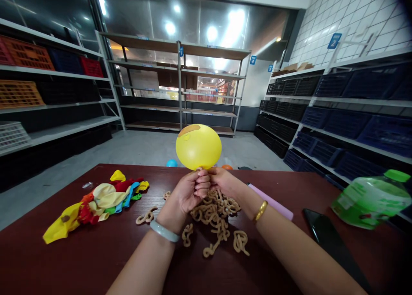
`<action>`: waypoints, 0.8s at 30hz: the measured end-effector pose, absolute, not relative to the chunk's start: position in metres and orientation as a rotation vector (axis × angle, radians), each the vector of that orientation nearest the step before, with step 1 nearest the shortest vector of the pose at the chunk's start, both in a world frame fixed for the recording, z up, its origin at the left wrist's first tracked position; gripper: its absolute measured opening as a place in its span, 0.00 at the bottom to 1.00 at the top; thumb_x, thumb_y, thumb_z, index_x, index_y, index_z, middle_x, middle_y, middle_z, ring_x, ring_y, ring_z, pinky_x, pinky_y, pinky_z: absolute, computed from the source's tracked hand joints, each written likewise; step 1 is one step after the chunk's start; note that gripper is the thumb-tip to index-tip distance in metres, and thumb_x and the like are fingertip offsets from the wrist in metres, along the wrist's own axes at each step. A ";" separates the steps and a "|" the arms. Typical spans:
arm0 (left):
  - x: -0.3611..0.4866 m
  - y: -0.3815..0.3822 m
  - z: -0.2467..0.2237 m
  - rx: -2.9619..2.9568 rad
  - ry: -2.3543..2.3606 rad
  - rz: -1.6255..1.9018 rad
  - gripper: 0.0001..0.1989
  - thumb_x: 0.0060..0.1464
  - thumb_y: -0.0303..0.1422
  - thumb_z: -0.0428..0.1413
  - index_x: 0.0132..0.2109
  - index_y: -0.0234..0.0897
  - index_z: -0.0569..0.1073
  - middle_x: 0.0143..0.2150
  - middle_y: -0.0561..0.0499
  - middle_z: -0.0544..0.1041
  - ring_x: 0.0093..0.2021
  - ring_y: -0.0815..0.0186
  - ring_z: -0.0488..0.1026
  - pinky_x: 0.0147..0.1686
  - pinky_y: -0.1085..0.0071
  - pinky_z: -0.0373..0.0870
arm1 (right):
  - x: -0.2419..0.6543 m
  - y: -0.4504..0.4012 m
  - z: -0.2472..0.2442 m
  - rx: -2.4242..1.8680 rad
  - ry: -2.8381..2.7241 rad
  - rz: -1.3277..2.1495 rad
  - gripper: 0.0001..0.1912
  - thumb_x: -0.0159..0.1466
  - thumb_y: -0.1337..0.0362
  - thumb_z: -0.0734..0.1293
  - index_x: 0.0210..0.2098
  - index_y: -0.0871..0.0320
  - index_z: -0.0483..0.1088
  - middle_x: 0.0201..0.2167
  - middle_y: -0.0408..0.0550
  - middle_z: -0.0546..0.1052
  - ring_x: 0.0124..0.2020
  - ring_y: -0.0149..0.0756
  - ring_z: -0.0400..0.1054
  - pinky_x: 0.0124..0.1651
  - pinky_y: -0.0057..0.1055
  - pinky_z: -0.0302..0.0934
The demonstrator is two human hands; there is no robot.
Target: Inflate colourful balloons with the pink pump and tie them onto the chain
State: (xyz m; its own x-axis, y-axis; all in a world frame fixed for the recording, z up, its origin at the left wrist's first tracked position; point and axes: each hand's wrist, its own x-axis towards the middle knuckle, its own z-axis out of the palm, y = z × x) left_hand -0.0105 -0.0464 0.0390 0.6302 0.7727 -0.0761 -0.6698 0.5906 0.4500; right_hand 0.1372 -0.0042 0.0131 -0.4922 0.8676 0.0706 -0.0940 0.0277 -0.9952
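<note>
A yellow inflated balloon with a brownish patch near its top stands above the table in front of me. My left hand is closed round the balloon's neck, fingers curled. My right hand pinches at the same neck from the right; its fingertips are partly hidden behind the left hand. Below both hands lies a pile of tan, looped, cord-like bands, with several loose ones around it. To the left is a heap of uninflated balloons in yellow, red, cream, blue and green.
On the right of the dark red table lie a lilac cylinder, a black phone and a green-capped bottle. Blue and orange round things show beyond the far edge. Shelves with crates line the room.
</note>
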 end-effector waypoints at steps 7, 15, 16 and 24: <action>0.003 -0.043 0.029 0.811 0.706 1.187 0.13 0.56 0.36 0.54 0.29 0.37 0.59 0.20 0.62 0.50 0.16 0.78 0.45 0.15 0.81 0.41 | 0.152 -0.028 0.035 -1.079 -1.838 0.564 0.08 0.61 0.64 0.66 0.29 0.59 0.75 0.25 0.43 0.74 0.28 0.32 0.65 0.34 0.29 0.57; 0.021 -0.035 0.004 1.272 1.036 1.500 0.13 0.51 0.41 0.56 0.27 0.36 0.68 0.23 0.53 0.68 0.25 0.68 0.64 0.26 0.72 0.60 | 0.150 -0.058 0.026 -0.963 -2.004 0.085 0.06 0.65 0.67 0.63 0.33 0.57 0.72 0.37 0.51 0.73 0.39 0.38 0.67 0.44 0.34 0.62; 0.023 -0.036 0.003 1.292 1.035 1.503 0.13 0.51 0.41 0.56 0.28 0.36 0.69 0.24 0.52 0.70 0.27 0.67 0.65 0.27 0.72 0.62 | 0.152 -0.058 0.027 -0.908 -1.998 0.119 0.07 0.66 0.67 0.63 0.33 0.57 0.72 0.38 0.51 0.73 0.41 0.38 0.67 0.45 0.34 0.62; 0.033 -0.049 0.008 1.322 1.043 1.493 0.12 0.54 0.40 0.54 0.31 0.36 0.72 0.27 0.51 0.72 0.33 0.63 0.69 0.32 0.71 0.64 | 0.170 -0.054 0.032 -0.787 -1.876 0.293 0.03 0.64 0.68 0.64 0.35 0.56 0.71 0.34 0.46 0.77 0.38 0.36 0.70 0.45 0.33 0.63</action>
